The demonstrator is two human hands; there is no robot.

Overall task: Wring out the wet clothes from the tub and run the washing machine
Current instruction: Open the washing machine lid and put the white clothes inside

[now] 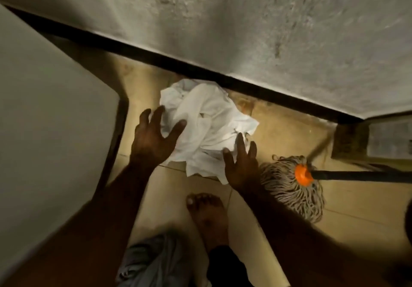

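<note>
A crumpled white cloth [207, 126] lies on the tiled floor against the base of the wall. My left hand [156, 137] hovers over its left side with fingers spread and straight, holding nothing. My right hand [242, 166] is at the cloth's lower right edge, fingers straight and spread, fingertips over the fabric. Whether either hand touches the cloth I cannot tell. No tub or washing machine controls are in view.
A string mop [292, 186] with an orange collar and dark handle lies on the floor right of my right hand. A pale flat-sided unit [44, 119] fills the left. A grey cloth [151, 262] lies at the bottom. My bare foot [207, 215] stands below the white cloth.
</note>
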